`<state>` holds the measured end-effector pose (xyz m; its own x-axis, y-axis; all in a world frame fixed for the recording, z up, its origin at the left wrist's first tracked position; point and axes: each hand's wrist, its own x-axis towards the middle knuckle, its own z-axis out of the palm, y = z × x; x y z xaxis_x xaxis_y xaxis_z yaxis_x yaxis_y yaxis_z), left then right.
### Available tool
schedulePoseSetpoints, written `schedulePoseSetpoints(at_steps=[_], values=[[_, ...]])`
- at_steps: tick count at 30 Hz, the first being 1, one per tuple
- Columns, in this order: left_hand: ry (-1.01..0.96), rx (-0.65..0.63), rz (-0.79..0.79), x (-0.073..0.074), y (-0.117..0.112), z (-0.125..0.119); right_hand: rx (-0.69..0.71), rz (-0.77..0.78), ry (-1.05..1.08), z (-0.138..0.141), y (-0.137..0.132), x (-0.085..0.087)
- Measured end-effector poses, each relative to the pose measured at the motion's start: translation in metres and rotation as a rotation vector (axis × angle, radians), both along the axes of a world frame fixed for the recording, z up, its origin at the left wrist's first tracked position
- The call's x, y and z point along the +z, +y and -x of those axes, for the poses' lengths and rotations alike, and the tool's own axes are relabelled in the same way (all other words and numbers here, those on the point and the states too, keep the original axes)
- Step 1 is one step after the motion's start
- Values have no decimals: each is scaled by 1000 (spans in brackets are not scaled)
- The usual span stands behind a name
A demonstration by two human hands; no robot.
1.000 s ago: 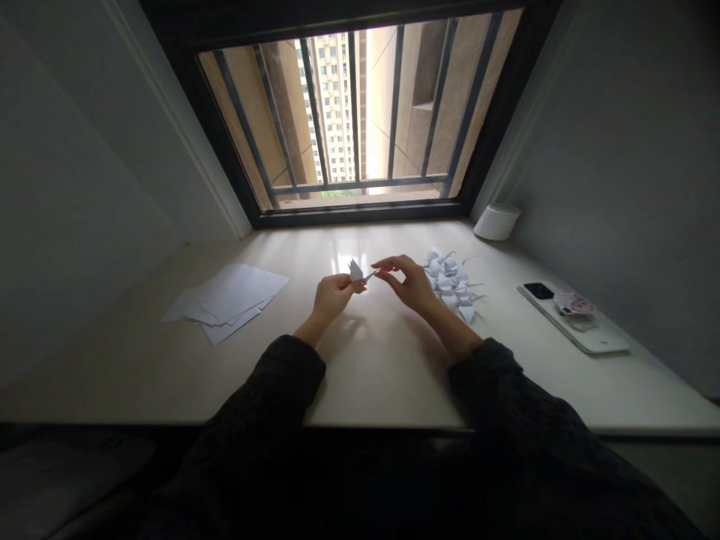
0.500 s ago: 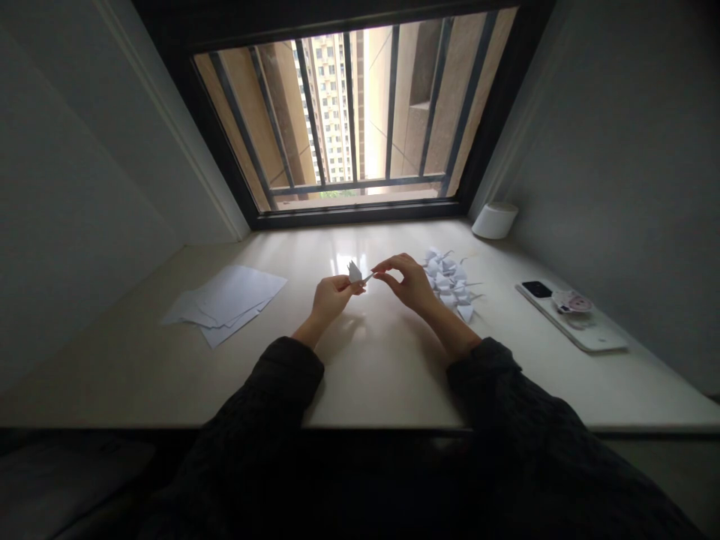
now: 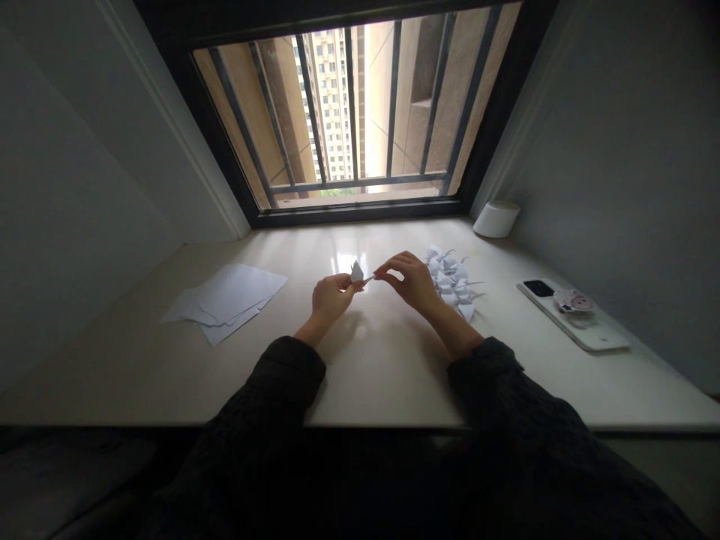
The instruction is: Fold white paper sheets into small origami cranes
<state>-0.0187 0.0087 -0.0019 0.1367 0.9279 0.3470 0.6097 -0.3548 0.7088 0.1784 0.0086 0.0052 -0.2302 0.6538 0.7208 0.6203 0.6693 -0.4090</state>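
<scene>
Hands, paired: left hand (image 3: 331,296) pinches a small folded white paper crane (image 3: 356,272); right hand (image 3: 410,281) half-curled at its thin tip, grip unclear. Item light, soft, easily crushed; hold at body. Located just left of pile of paper cranes (image 3: 453,285).

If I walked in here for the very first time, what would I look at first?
Your eye would jump to the bright barred window at the back, with a tall apartment building outside. Below it, in the middle of the pale desk, the left hand pinches a small folded paper piece, close to the right hand. Just past the right hand sits a heap of white origami cranes.
</scene>
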Motion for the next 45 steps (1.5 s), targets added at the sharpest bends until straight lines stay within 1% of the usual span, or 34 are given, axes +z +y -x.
schedulePoseSetpoints(at_steps=[3,5,14,17,25,31,34,38,45], values=[[83,49,-35,2,-1,1,1,-1,-16,0,0,-1],[89,52,-36,2,-1,1,0,-2,-14,0,0,-1],[-119,-33,54,-5,4,-1,-2,8,37,1,1,-3],[-160,-45,74,-6,5,-1,2,21,41,0,2,-2],[-156,-39,71,-3,3,-1,27,60,51,-1,1,0],[-88,-11,43,1,-1,-1,51,81,38,-2,0,1],[-68,-6,33,2,-1,-1,32,78,34,-1,-1,1],[-98,-20,36,0,1,-2,-23,54,82,2,-2,-1],[-162,-48,60,-3,2,-3,-35,105,188,6,1,-9]])
